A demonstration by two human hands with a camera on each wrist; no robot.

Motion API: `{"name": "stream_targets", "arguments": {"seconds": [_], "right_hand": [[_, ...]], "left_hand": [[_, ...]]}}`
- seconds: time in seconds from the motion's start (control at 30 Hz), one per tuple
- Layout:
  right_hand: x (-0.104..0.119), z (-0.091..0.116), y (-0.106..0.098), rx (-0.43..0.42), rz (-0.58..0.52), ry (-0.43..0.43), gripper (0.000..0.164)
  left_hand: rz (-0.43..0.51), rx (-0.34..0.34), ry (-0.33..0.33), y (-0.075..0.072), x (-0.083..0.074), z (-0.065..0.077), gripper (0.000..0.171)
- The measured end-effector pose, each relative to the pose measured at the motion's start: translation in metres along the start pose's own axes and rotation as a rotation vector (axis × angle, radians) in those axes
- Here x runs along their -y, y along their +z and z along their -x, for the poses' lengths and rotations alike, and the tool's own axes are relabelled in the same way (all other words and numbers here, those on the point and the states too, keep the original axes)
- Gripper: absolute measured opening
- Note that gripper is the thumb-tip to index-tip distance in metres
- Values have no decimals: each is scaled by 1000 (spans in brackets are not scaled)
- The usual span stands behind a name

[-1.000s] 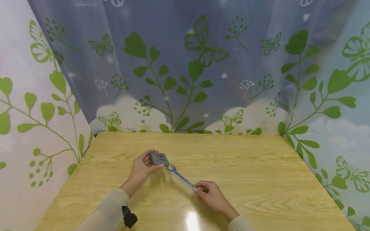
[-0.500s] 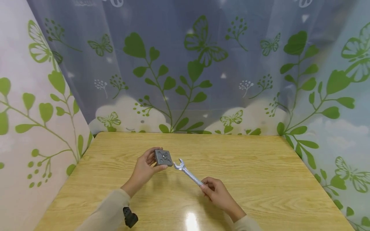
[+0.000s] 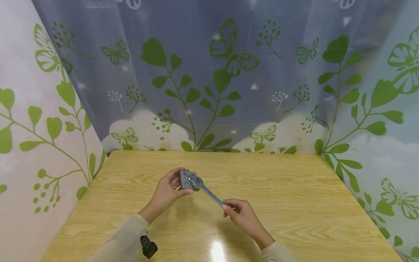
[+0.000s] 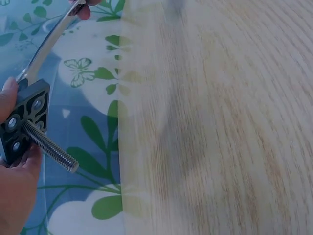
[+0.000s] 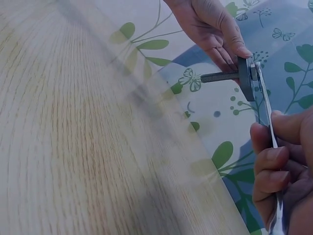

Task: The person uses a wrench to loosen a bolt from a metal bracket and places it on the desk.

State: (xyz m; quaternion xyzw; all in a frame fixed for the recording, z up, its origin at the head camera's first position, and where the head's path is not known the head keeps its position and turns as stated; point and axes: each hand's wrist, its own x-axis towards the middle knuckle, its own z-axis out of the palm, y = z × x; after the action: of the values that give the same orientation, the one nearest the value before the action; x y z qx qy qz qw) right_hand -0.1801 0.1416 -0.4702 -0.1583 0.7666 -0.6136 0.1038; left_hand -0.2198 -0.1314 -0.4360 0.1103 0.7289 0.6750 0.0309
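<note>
My left hand (image 3: 166,193) holds a dark grey square plate (image 3: 184,180) by its edges, thumb on the near side. The plate has round holes near its corners. A long threaded bolt (image 4: 51,146) runs through its middle and sticks out of the back, as the left wrist view shows. On the front, the open-ended jaw of a silver wrench (image 3: 211,195) sits at the bolt head (image 5: 254,72). How snugly it fits is hard to tell. My right hand (image 3: 243,219) grips the wrench's shank toward its far end.
Beneath both hands lies a wood-grain table (image 3: 278,189). Patterned curtains with green leaves and butterflies stand behind it (image 3: 203,120) and at both sides. A black strap piece (image 3: 148,247) hangs by the left sleeve.
The wrench jaw, apart from the plate half a second ago, has moved left onto the bolt head. The plate has shifted slightly right and turned its face more toward the wrench.
</note>
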Motion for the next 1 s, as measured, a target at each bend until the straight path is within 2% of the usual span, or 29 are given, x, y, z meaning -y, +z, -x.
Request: {"name": "stream_targets", "arguments": {"seconds": [0.37,0.53,0.83,0.93,1.0], "right_hand": [[9,0,0,14,43,-17,31],[8,1,1,22,47,-3,31],[7,0,2,44,3,11,31],[7,0,6,19,-20,13,31],[6,0,9,-1,-37,16,31]], "left_hand": [[-27,45,46,-2,-2,2,78],[-27,89,74,-4,-2,0,76],[-49,173,52,-8,-5,2,75],[-49,169,65,-6,-4,3,74],[-76,143,89,-3,-3,4,74]]}}
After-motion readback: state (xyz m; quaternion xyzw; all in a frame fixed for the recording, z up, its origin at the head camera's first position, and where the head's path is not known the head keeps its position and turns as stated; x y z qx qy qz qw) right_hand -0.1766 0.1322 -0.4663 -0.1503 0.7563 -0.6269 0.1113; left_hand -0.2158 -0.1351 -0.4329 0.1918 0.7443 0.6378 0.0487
